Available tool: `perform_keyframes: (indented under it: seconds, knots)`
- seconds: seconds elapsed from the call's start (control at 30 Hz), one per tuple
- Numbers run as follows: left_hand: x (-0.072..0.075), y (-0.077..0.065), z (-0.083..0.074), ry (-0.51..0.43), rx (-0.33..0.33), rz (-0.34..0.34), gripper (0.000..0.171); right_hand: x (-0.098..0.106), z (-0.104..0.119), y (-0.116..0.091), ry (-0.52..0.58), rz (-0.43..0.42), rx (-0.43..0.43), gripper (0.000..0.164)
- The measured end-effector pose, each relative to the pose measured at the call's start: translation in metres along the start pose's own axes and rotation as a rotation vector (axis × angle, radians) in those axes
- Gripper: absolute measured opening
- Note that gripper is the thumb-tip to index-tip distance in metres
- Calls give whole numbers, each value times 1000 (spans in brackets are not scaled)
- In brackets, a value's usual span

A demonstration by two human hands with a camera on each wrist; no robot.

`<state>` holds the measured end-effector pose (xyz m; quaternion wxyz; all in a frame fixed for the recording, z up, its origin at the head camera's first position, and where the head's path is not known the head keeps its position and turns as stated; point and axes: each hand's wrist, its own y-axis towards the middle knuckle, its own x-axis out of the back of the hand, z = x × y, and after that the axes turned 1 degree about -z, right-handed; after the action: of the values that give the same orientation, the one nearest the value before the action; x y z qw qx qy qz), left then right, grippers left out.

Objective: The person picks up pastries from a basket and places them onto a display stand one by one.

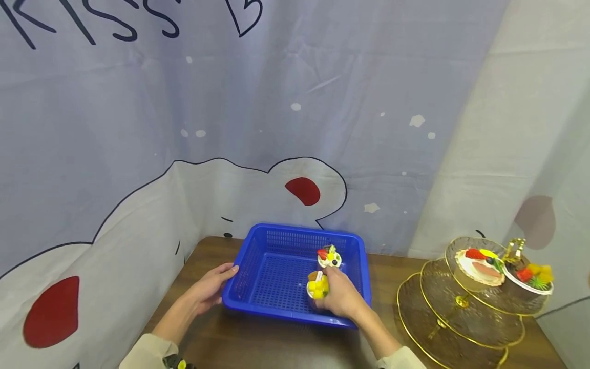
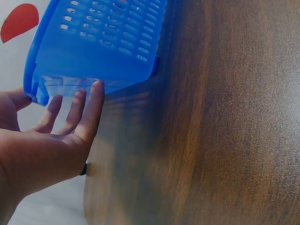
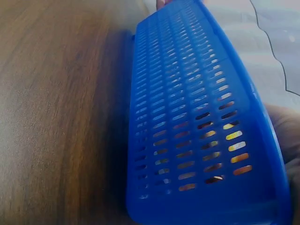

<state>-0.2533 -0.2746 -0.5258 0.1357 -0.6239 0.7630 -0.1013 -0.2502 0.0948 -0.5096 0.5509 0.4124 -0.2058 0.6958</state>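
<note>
A blue plastic basket (image 1: 295, 319) with slotted walls sits on the wooden table. My left hand (image 1: 209, 288) holds its left edge, thumb at the rim and fingers (image 2: 93, 110) against the outer wall. Inside the basket, toward the front right, my right hand (image 1: 340, 294) grips a dessert cup topped with yellow cubes (image 1: 318, 288). Just behind it stands another dessert cup with strawberry and white cream (image 1: 329, 257). In the right wrist view the basket wall (image 3: 183, 103) covers most of the right hand (image 3: 286, 133), and the gripped cup shows only as colour through the slots.
To the right stands a three-tier glass stand with gold rims (image 1: 479, 320). Its top tier carries a fruit tart (image 1: 479, 267) and a dark cup with fruit (image 1: 527, 281), beside a gold handle (image 1: 514, 250). A printed curtain (image 1: 286, 102) hangs behind the table (image 1: 258, 341).
</note>
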Motion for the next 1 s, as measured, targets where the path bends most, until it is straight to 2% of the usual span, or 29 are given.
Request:
perform_keyframes:
  seconds: [0.17,0.43,0.77,1.0]
  knots:
    - [1,3,2,-14,20,8,67,15,4,-6,28,-95,10,68]
    - [3,4,0,-43,16,33,69,61,8,-37,140,-271,26,70]
    - [5,3,0,-50,12,65,68,95,-8,-84,106,-496,-17,75]
    - [5,3,-1,-44,15,61,69,110,-21,-117,89,-552,-95,77]
